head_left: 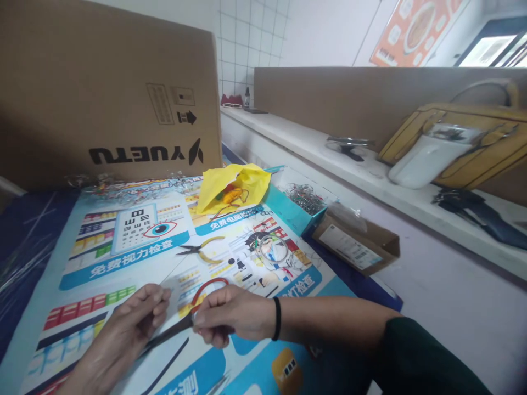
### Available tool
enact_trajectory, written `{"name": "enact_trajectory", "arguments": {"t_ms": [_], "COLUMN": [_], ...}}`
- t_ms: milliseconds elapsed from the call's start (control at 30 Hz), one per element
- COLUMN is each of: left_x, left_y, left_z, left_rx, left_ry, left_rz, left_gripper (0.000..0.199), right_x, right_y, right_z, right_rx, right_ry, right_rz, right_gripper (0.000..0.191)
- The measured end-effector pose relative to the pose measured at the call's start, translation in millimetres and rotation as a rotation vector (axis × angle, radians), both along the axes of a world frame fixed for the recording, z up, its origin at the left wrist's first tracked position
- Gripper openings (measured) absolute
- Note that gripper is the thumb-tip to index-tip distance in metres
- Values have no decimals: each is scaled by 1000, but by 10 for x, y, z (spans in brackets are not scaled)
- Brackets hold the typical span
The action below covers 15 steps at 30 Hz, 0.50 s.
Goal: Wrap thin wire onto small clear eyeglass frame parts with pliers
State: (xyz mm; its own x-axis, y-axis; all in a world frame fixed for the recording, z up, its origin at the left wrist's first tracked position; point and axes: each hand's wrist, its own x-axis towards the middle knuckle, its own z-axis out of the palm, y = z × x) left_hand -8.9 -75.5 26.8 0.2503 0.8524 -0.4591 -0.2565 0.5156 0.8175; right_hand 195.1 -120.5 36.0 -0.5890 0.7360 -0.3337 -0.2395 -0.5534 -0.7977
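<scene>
My left hand [134, 323] is closed at the lower left, thumb and index fingertips pinched; anything between them is too small to make out. To its right, my right hand [230, 317], with a black band at the wrist, also has its fingers pressed together, their contents hidden. Red-handled scissors [177, 328] pass beneath both hands, the loop showing above my right hand and the dark blades running toward my left palm. Yellow-handled pliers [201, 250] lie open on the printed sheet [160, 271] beyond. A thin black strip [167, 366] lies below the scissors.
A yellow bag [209, 189] holds orange items. Beside it stand a teal box [284, 207] of metal pieces and an open brown carton [354, 241]. A large cardboard box [111, 93] rises at the back left. A white ledge [296, 131] runs along the right.
</scene>
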Motion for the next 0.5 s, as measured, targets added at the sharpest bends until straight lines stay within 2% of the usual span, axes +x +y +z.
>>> {"name": "enact_trajectory", "arguments": {"t_ms": [100,233,367,500], "left_x": [-33,-109,-124,-102], "left_y": [-3,16,42,45], "left_z": [-43,-163,-211,-175], "left_rx": [6,13,-21,-50], "left_ry": [-22,-69,-84,-81], "left_rz": [-3,-33,-6,28], "left_gripper": [23,21,19,27], "right_x": [-235,-469,-560,-564], "right_y": [152,344,423,439], "right_z": [66,3,-96,-94], "right_rx": [78,220,297,338], "right_ry": [-24,-95,-144,-156], "right_rz": [-50,-112,-126,-113], "right_gripper": [32,32,32,32]}}
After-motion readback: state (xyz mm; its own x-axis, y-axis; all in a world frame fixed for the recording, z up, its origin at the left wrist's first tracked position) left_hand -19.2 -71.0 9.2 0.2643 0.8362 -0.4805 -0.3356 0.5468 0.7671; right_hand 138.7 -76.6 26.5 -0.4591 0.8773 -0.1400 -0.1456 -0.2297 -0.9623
